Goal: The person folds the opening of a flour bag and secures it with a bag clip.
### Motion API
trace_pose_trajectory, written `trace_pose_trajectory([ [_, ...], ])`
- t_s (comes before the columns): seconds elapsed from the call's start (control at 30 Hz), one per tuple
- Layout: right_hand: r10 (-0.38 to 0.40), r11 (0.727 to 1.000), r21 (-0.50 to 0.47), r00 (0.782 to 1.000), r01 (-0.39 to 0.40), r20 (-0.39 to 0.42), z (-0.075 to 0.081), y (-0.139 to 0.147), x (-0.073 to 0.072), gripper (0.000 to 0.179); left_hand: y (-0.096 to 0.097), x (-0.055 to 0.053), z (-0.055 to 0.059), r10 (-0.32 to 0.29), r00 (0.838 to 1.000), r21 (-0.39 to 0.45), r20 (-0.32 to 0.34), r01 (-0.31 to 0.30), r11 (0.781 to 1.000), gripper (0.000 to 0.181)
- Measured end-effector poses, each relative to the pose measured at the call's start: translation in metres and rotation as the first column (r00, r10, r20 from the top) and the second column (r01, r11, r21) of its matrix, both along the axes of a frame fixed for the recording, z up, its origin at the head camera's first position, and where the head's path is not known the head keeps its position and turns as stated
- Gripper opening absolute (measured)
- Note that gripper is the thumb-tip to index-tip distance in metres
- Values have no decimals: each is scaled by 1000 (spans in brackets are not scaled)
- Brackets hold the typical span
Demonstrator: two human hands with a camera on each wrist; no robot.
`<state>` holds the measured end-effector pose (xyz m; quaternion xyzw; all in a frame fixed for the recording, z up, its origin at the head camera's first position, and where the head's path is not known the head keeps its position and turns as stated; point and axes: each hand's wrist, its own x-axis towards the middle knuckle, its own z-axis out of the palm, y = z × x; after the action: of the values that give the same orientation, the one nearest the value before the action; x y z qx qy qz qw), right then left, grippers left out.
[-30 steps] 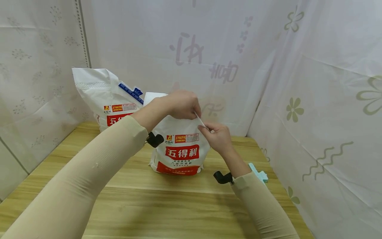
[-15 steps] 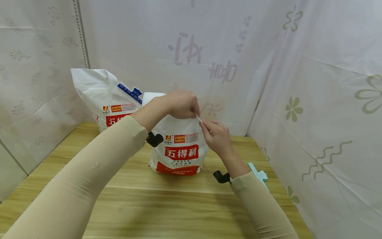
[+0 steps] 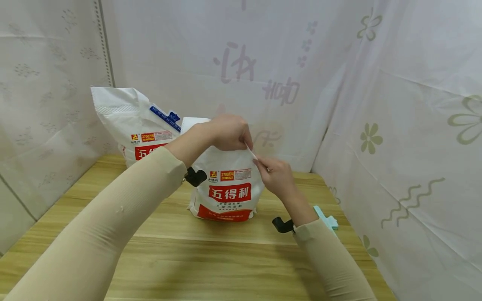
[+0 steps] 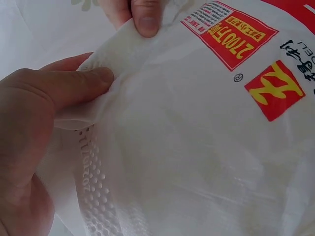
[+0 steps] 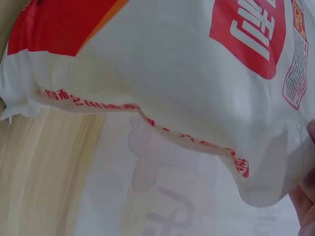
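Observation:
A white flour bag [image 3: 230, 167] with red printing stands upright on the table. My left hand [image 3: 230, 131] reaches over its top and pinches the gathered edge. In the left wrist view, the thumb [image 4: 91, 81] presses on a folded flap above an embossed strip. My right hand [image 3: 278, 177] pinches the same edge at the bag's upper right corner, a short way from the left hand. Only parts of the right fingers [image 5: 307, 196] show at the edge of the right wrist view. The far side of the bag's mouth is hidden by the left hand.
A second flour bag [image 3: 124, 115] stands behind on the left, its corner fastened by a blue bag clip [image 3: 165, 118]. A pale teal clip-like piece [image 3: 331, 221] lies by the right forearm on the wooden table [image 3: 180, 259]. Patterned curtains [image 3: 406, 125] hang around.
My right fingers moved slightly up and inward along the bag's edge, then back down and outward. The left hand and bag hardly moved.

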<state>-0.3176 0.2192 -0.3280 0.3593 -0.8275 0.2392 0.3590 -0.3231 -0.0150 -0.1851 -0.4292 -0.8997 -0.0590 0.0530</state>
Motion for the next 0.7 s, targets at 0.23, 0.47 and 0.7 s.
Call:
trace_pose_trajectory([
  [0.23, 19, 999, -31, 995, -16, 103, -1, 6, 1, 19, 0, 0, -1, -10, 999, 11, 32, 10, 1000, 20],
  [0.47, 29, 1000, 3, 988, -30, 153, -2, 22, 3, 11, 0, 1, 1, -9, 999, 8, 34, 9, 1000, 20],
  [0.7, 28, 1000, 13, 999, -28, -16, -7, 16, 3, 13, -1, 2, 0, 5, 1000, 4, 12, -5, 1000, 19],
])
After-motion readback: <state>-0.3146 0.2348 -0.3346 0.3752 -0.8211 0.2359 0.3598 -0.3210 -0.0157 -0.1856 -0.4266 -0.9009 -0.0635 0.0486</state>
